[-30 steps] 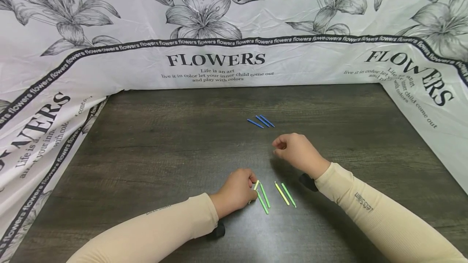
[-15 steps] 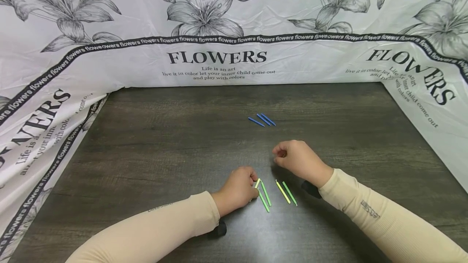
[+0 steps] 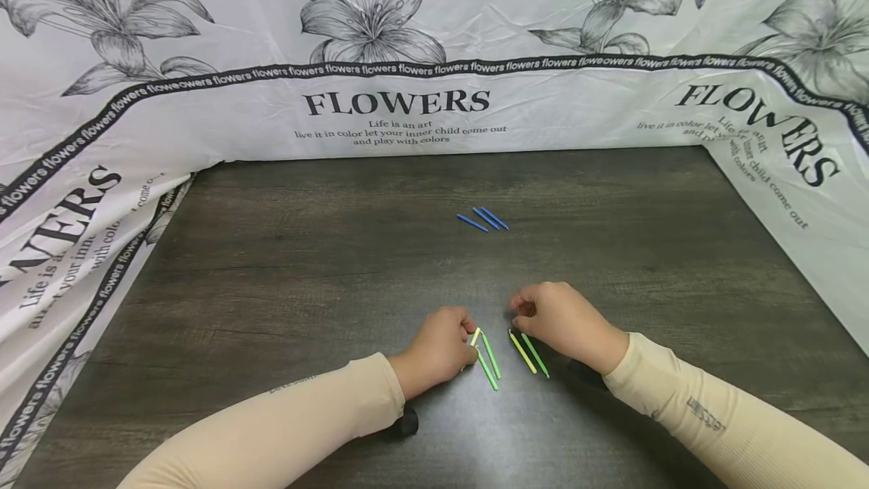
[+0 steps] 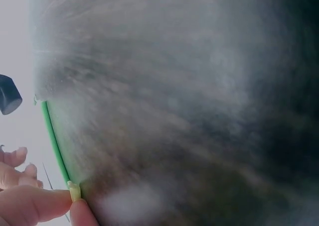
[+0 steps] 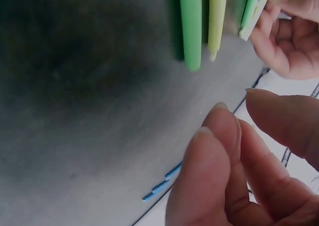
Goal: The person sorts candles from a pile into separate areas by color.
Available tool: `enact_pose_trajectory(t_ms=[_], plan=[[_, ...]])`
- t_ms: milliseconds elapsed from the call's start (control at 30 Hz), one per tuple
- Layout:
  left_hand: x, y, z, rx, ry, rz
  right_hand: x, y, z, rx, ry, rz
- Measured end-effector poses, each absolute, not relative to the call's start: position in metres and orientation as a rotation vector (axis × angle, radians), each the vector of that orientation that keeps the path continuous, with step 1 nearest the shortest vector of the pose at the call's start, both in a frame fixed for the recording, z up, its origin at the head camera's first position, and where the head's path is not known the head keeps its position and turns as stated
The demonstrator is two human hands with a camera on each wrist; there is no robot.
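In the head view my left hand [image 3: 437,345] pinches a thin yellow candle [image 3: 474,338] between thumb and finger; the left wrist view shows the tip of this yellow candle [image 4: 75,192] at the fingertips. Just right of it, two green candles [image 3: 490,357] lie on the dark table [image 3: 305,262]. Farther right lie another yellow candle [image 3: 523,352] and a green candle [image 3: 535,356], side by side. My right hand [image 3: 566,323] hovers by their far ends, holding nothing, its fingers loosely bent and the thumb apart from them in the right wrist view.
Three blue candles [image 3: 482,219] lie farther back on the table. White cloth [image 3: 577,112] printed with flowers and lettering rises along the back and both sides of the tabletop.
My right hand has come nearer, down toward the right-hand yellow and green candles. The left hand keeps its pinch on the yellow candle in nearly the same place.
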State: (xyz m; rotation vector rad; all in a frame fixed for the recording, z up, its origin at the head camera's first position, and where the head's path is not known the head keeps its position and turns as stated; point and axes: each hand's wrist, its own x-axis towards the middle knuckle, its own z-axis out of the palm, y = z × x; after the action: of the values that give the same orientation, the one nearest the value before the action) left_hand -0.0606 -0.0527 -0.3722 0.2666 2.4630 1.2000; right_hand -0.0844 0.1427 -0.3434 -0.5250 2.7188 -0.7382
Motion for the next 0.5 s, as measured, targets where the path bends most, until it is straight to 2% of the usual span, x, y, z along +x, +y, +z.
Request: enact_pose_trajectory(t_ms=[500], plan=[[-0.059,-0.053,-0.367,0.276,2.475,1.201,-0.062,0.144,-0.348,-0.647,2.767,-0.681]])
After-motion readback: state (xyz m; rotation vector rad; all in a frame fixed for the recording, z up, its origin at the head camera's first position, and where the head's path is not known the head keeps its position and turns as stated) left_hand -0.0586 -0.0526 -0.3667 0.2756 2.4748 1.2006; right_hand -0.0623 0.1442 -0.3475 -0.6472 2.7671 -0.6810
